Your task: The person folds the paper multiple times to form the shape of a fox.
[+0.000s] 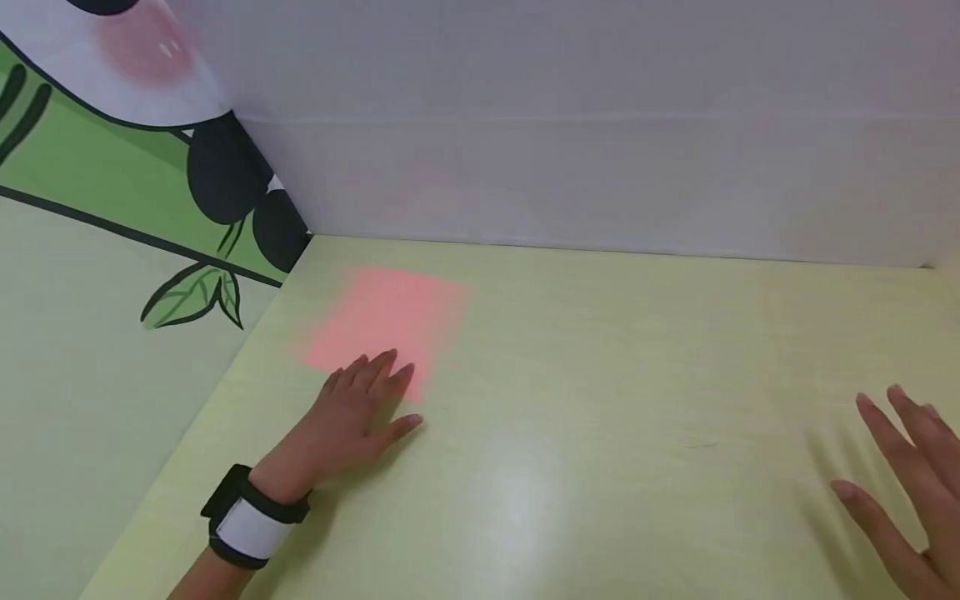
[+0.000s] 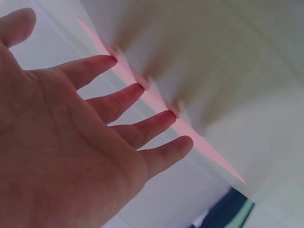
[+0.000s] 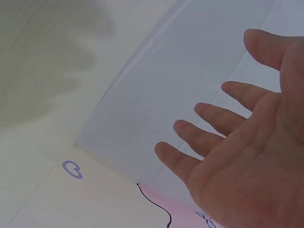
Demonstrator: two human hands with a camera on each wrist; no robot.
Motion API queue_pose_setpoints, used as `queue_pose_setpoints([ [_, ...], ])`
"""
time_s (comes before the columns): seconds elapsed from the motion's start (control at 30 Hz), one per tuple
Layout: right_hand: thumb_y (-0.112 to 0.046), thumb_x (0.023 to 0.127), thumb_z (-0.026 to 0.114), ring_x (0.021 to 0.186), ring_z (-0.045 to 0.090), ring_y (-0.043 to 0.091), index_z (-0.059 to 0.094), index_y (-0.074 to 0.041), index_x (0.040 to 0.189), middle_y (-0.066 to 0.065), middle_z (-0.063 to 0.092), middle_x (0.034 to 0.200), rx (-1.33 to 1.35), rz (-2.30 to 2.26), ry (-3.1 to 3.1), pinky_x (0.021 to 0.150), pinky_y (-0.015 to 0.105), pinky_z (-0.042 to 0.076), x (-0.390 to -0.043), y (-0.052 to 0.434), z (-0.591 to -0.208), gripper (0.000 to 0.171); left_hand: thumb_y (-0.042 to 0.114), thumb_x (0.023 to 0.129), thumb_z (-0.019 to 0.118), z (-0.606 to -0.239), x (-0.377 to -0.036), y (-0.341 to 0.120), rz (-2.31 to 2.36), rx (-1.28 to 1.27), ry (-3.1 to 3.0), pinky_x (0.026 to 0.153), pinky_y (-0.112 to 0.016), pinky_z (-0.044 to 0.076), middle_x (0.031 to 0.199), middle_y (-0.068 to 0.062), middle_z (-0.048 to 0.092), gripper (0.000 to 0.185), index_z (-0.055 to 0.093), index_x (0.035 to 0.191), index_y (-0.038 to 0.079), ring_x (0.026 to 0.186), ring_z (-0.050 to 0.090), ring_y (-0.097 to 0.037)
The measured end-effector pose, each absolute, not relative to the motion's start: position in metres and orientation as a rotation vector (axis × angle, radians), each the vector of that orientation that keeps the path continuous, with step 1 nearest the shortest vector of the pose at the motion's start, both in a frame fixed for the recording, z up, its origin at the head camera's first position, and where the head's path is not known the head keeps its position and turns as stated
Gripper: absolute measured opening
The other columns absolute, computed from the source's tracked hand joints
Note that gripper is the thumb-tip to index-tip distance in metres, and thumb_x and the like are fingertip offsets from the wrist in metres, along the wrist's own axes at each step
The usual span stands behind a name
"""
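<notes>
A pink sheet of paper (image 1: 386,308) lies flat on the table at the far left. My left hand (image 1: 352,421) is over its near edge, palm down with fingers spread and fairly straight. In the left wrist view the fingertips of that hand (image 2: 99,128) come right up to the pink sheet (image 2: 216,156), which appears as a thin slanted strip. Off to the right, my right hand (image 1: 918,492) hovers over the tabletop, its fingers spread and holding nothing. The right wrist view shows the same hand (image 3: 232,161) with its palm bare.
The pale wood-grain table (image 1: 600,375) meets a whitish upright panel (image 1: 600,167) at the back. A wall with a green and black cartoon picture (image 1: 112,158) borders the left side. A black and white band (image 1: 251,521) circles my left wrist.
</notes>
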State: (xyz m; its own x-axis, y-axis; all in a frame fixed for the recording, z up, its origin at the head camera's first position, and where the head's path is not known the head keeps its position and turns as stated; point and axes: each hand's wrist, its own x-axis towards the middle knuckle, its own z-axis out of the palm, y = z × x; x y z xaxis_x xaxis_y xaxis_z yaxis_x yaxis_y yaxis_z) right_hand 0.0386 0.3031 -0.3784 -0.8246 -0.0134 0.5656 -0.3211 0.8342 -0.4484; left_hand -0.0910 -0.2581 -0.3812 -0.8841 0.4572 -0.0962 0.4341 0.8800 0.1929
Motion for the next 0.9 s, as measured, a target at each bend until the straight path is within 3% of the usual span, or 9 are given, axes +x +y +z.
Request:
queue_pose_setpoints([
  [0.33,-0.059,0.101,0.053,0.145,0.032,0.052,0.049,-0.006,0.152,0.022,0.036,0.160,0.299,0.662,-2.484,0.120,0.053,0.018,0.040,0.306,-0.376,0.074,0.065,0.100,0.049,-0.378,-0.056,-0.198,0.250,1.023,2.852,0.116,-0.068,0.024,0.165,-0.015,0.032,0.076,0.042,0.158,0.016,0.149,0.027,-0.049],
  [0.6,-0.032,0.100,0.067,0.151,0.026,0.042,0.041,-0.012,0.158,0.019,0.033,0.163,0.300,0.637,-2.590,0.119,0.065,0.015,0.047,0.303,-0.378,0.066,0.069,0.101,0.041,-0.377,-0.032,-0.161,0.226,1.193,2.780,0.119,-0.062,0.024,0.166,-0.011,0.031,0.076,0.041,0.158,0.020,0.150,0.027,-0.045],
  [0.67,-0.027,0.098,0.069,0.154,0.024,0.036,0.041,-0.012,0.158,0.019,0.034,0.163,0.329,0.652,-2.606,0.122,0.060,0.013,0.049,0.301,-0.378,0.067,0.070,0.101,0.040,-0.376,-0.026,-0.152,0.216,1.229,2.760,0.119,-0.061,0.024,0.166,-0.011,0.031,0.076,0.042,0.158,0.021,0.151,0.027,-0.044],
  [0.83,-0.025,0.097,0.069,0.155,0.021,0.017,0.044,-0.010,0.156,0.015,0.035,0.163,0.421,0.664,-2.613,0.124,0.029,0.010,0.051,0.295,-0.377,0.066,0.071,0.101,0.036,-0.377,-0.014,-0.134,0.183,1.335,2.737,0.119,-0.059,0.025,0.165,-0.010,0.033,0.075,0.042,0.158,0.023,0.151,0.027,-0.043],
  [0.9,-0.026,0.097,0.070,0.155,0.020,0.016,0.044,-0.011,0.156,0.013,0.034,0.164,0.426,0.653,-2.622,0.124,0.027,0.010,0.052,0.294,-0.377,0.067,0.071,0.101,0.035,-0.378,-0.011,-0.128,0.168,1.386,2.735,0.119,-0.059,0.026,0.165,-0.010,0.033,0.075,0.043,0.158,0.023,0.151,0.028,-0.043],
])
